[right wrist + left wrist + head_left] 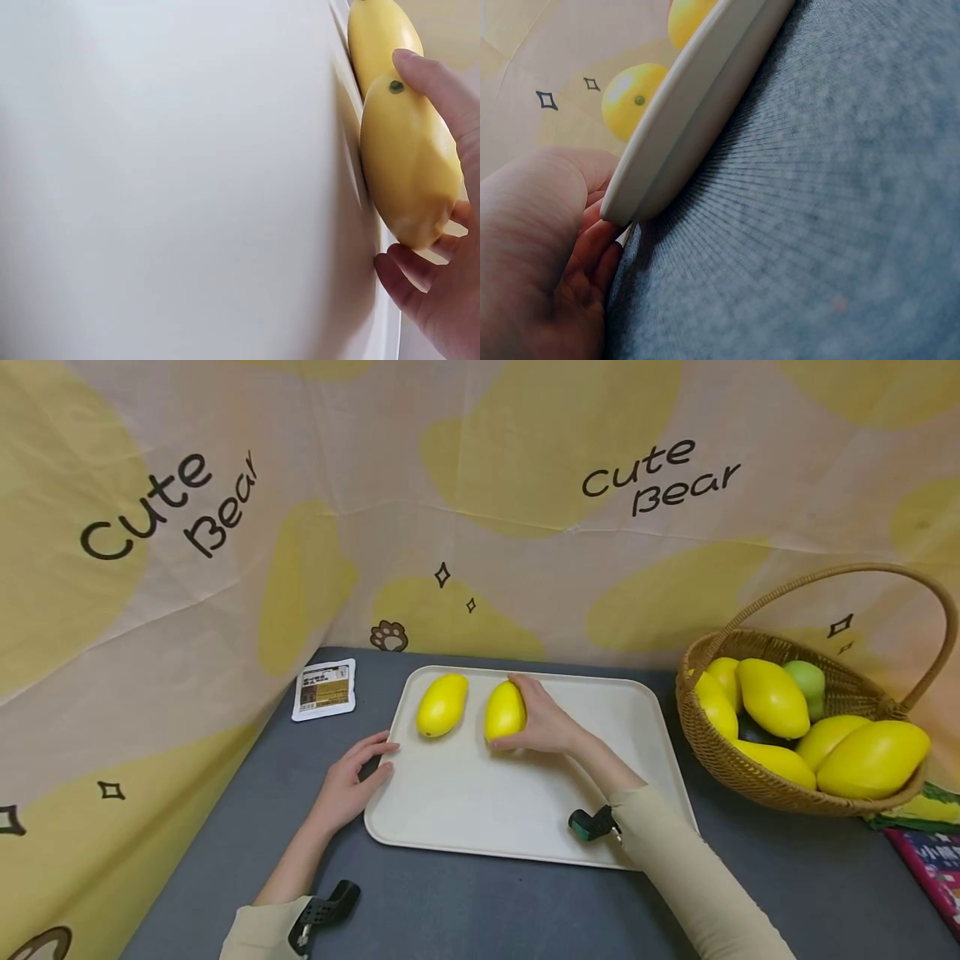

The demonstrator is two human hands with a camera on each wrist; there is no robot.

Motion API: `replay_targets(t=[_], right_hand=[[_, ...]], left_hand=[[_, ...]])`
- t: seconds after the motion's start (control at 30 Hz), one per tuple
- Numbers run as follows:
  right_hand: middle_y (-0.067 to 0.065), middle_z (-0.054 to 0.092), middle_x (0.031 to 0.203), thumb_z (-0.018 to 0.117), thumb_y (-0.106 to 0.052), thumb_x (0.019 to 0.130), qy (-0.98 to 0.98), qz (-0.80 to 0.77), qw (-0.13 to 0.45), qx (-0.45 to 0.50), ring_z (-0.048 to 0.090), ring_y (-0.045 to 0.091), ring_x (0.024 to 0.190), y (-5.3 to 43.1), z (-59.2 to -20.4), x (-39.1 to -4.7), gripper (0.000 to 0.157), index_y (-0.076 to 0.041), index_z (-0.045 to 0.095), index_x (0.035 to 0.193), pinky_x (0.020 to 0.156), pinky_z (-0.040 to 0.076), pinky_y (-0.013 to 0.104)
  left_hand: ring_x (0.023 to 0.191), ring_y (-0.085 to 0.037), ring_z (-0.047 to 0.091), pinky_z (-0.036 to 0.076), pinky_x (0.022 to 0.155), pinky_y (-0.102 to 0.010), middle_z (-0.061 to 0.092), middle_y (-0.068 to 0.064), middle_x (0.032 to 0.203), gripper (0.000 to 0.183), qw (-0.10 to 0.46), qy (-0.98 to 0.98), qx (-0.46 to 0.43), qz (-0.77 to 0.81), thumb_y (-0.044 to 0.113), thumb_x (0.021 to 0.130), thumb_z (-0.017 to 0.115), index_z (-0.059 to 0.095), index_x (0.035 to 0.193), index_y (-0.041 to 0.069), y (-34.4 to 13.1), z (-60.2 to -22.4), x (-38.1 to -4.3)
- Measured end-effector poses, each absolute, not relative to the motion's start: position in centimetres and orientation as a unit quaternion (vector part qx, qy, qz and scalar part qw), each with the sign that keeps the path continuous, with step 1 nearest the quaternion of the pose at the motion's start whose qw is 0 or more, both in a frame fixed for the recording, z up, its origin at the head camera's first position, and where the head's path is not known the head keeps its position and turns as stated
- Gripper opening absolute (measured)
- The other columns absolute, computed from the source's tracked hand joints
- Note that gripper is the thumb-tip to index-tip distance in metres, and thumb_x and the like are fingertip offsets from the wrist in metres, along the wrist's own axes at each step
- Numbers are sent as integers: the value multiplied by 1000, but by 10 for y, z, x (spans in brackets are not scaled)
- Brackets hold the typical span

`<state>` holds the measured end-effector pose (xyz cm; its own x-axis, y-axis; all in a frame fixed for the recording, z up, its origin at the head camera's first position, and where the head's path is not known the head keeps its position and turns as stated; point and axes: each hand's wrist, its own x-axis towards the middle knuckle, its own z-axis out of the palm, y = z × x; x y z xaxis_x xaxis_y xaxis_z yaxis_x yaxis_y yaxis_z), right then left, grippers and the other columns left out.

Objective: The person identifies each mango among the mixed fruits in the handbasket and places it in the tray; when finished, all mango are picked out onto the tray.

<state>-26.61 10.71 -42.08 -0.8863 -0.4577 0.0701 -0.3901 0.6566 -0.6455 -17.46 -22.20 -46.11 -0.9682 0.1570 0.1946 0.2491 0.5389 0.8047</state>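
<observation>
A yellow mango [505, 712] is at the upper middle of a cream tray [457, 810]. My right hand [543, 718] holds it from the right, thumb at one end and fingers round the other, as the right wrist view also shows. Whether this mango touches the tray is hard to tell. Left of it, a second mango [442, 705] lies on the tray. My left hand [348, 785] rests at the tray's left rim, fingertips and thumb touching the edge. In the left wrist view, the tray's rim [675, 127] partly hides the mangoes.
A wicker basket [693, 727] with a tall handle stands right of the tray, holding several mangoes and a green fruit [806, 683]. A small white packet [324, 690] lies at the back left of the grey table [480, 910]. Colourful packaging [926, 860] lies at the right edge.
</observation>
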Motion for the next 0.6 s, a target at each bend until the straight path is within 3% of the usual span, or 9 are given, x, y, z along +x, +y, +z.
replay_targets(t=[0.6], right_hand=[[13, 23, 155, 84, -50, 68, 909, -347, 68, -219, 30, 28, 139, 108, -418, -264, 116, -9, 19, 154, 111, 30, 49]], left_hand=[[135, -32, 41, 30, 109, -53, 49, -12, 143, 31, 56, -877, -116, -463, 9, 94, 64, 65, 125, 8, -222, -464, -175]])
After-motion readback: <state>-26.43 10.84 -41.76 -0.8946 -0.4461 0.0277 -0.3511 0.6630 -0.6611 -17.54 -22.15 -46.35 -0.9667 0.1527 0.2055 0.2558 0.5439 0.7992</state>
